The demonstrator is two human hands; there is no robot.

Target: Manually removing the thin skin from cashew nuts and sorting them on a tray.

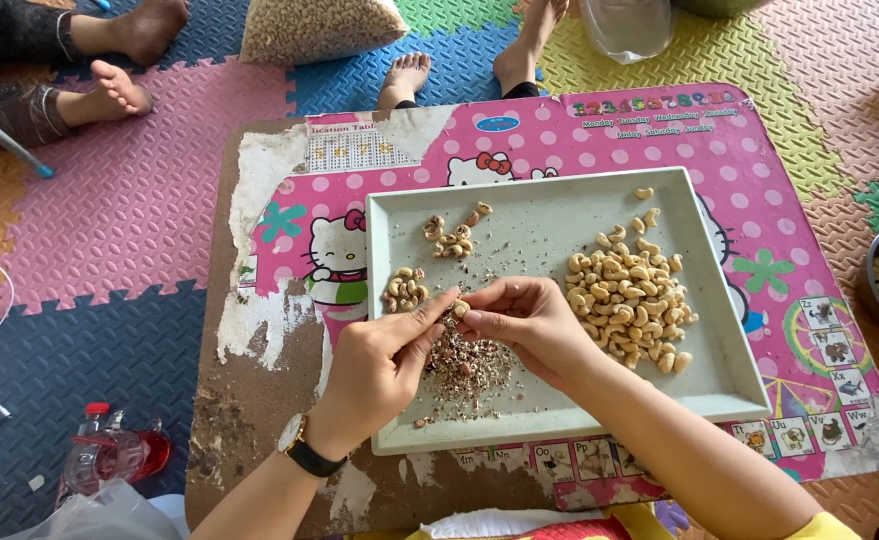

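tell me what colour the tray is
Pale grey-green tray, best seen in the head view.

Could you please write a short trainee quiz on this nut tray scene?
1. True or false: both hands pinch one nut between them over the tray.
2. Which pile is biggest? A) the pile right of the hands B) the pile at the tray's upper middle C) the pile by the tray's left edge
3. What lies on the tray just under the hands?

Key
1. True: left hand and right hand meet on the nut.
2. A, the big pile; upper pile and left pile are small.
3. Husk scraps.
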